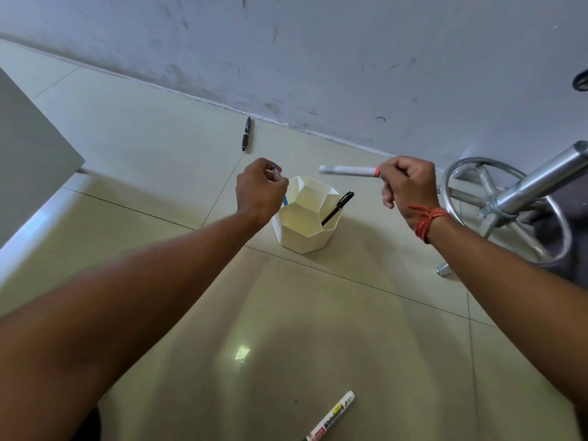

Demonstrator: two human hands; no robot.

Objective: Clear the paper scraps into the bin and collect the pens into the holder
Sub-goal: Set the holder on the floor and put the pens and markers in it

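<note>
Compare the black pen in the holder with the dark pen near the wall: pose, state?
The black pen stands tilted inside the white holder, cap end up; the dark blue pen lies flat on the floor by the wall. The black pen is already collected; the dark blue pen is not yet, and neither hand touches it. Both are slim and dark.

Tiled floor (366,329): holder (307,232), pens (246,134).

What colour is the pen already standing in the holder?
Black. The pen leans in the white holder, seen in the head view.
</note>
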